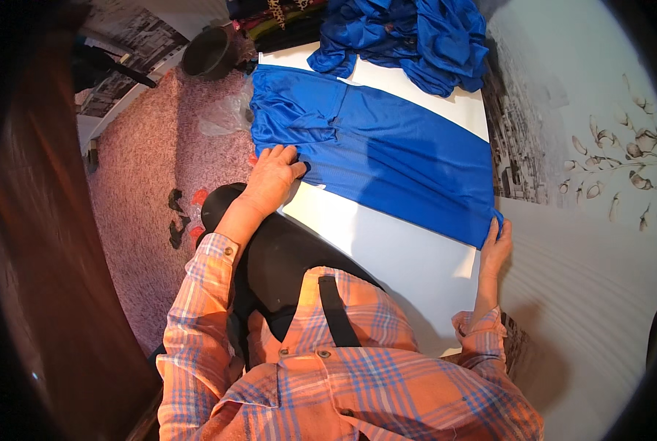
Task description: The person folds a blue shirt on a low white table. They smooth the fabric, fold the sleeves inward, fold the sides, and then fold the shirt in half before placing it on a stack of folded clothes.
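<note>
A blue garment (394, 154) of shiny cloth lies lengthwise across the white table (400, 237), smooth on the right and rumpled with gathered folds at its left end. My left hand (272, 175) rests on the near edge of that left end, fingers on the cloth; whether it pinches the fabric is hidden. At the opposite end, my right hand (496, 247) grips the near right corner between thumb and fingers, at the table's right edge.
A crumpled heap of blue cloth (411, 44) sits at the far end, near folded dark and patterned fabrics (284, 27). On the pink carpet (141, 149) are a dark bucket (210, 52), clear plastic (226, 113) and black and red scraps (177, 220). A wall (570, 264) borders the right side.
</note>
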Motion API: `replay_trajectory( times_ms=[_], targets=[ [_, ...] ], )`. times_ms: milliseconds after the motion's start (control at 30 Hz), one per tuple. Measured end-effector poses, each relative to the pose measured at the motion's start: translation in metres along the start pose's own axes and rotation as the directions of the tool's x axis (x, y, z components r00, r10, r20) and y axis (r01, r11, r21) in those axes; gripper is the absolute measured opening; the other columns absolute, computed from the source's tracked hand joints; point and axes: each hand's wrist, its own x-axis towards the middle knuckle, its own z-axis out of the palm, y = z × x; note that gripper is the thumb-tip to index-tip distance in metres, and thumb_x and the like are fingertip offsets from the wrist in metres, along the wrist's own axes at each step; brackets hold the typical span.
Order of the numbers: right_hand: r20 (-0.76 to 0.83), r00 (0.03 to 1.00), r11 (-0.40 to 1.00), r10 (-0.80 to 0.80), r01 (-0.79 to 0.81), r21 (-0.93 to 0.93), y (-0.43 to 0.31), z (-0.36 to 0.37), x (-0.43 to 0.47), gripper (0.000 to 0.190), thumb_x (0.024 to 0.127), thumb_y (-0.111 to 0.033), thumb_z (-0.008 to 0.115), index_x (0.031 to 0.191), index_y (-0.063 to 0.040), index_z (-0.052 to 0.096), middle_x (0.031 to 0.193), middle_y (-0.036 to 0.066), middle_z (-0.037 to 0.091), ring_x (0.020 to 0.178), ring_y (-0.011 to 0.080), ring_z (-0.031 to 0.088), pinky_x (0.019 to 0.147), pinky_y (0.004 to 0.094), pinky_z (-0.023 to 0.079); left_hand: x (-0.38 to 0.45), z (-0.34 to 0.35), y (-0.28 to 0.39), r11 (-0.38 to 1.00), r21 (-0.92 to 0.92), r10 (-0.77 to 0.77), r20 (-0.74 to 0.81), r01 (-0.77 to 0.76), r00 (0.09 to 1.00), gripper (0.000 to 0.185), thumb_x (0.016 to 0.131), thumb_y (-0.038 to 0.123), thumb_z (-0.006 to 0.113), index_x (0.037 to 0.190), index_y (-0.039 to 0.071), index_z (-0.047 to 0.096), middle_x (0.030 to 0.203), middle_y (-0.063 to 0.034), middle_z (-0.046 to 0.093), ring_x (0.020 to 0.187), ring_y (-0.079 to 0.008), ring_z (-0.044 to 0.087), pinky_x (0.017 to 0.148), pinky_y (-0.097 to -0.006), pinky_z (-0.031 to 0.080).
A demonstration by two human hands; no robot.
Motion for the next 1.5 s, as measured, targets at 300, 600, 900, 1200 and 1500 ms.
replay_trajectory(
  times_ms=[300, 600, 900, 1200, 1500],
  targets=[
    [-0.033, 0.999, 0.914, -0.011, -0.003, -0.406, -0.023, -0.016, -0.011, 0.027, 0.1, -0.021, 0.062, 0.122, -0.006, 0.061, 0.109, 0.021, 0.067, 0.095, 0.0381, 0.067, 0.084, 0.0488, 0.051, -0.001, -0.005, 0.025, 0.999, -0.01, 0.032, 0.01, -0.032, 0.999, 0.031, 0.076, 0.018, 0.077, 0.105, 0.009, 0.069, 0.11, -0.0132, 0.057, 0.105, -0.0329, 0.057, 0.087, -0.0449, 0.045],
    [0.153, 0.945, 0.935, -0.288, 0.312, -0.166, -0.082, -0.001, -0.03, 0.031, 0.094, -0.004, 0.061, 0.125, -0.003, 0.058, 0.12, 0.017, 0.056, 0.104, 0.0375, 0.062, 0.087, 0.0433, 0.052, -0.011, 0.017, 0.047, 0.991, -0.129, -0.046, -0.032, 0.041, 0.998, 0.038, 0.075, 0.013, 0.076, 0.112, 0.011, 0.067, 0.115, -0.0152, 0.054, 0.104, -0.0361, 0.054, 0.086, -0.0471, 0.047],
    [0.116, 0.821, 0.828, -0.559, 0.559, 0.029, -0.174, 0.038, -0.002, 0.032, 0.092, -0.008, 0.066, 0.123, -0.004, 0.062, 0.124, 0.018, 0.058, 0.114, 0.0375, 0.058, 0.097, 0.0439, 0.048, -0.016, 0.024, 0.06, 0.974, -0.203, -0.103, -0.02, 0.097, 0.994, 0.048, 0.072, 0.016, 0.082, 0.118, 0.012, 0.07, 0.124, -0.0122, 0.055, 0.114, -0.0324, 0.053, 0.088, -0.043, 0.046],
    [0.172, 0.832, 0.778, -0.527, 0.554, -0.297, -0.152, 0.086, -0.016, 0.045, 0.103, -0.024, 0.049, 0.148, -0.016, 0.053, 0.159, 0.008, 0.042, 0.144, 0.0346, 0.039, 0.115, 0.0504, 0.029, -0.023, 0.012, 0.06, 0.961, -0.232, -0.126, 0.125, 0.153, 0.984, 0.059, 0.072, 0.02, 0.085, 0.128, 0.014, 0.067, 0.136, -0.0129, 0.051, 0.12, -0.0338, 0.05, 0.098, -0.0434, 0.044],
    [0.044, 0.899, 0.879, -0.437, 0.437, -0.19, -0.13, 0.054, 0.007, 0.05, 0.1, -0.025, 0.06, 0.146, -0.01, 0.052, 0.153, 0.015, 0.047, 0.139, 0.0373, 0.043, 0.113, 0.0518, 0.033, -0.02, 0.013, 0.059, 0.947, -0.312, -0.072, 0.017, 0.074, 0.997, 0.056, 0.07, 0.014, 0.083, 0.124, 0.01, 0.068, 0.134, -0.0179, 0.056, 0.118, -0.0378, 0.053, 0.098, -0.0459, 0.044]
  ],
)
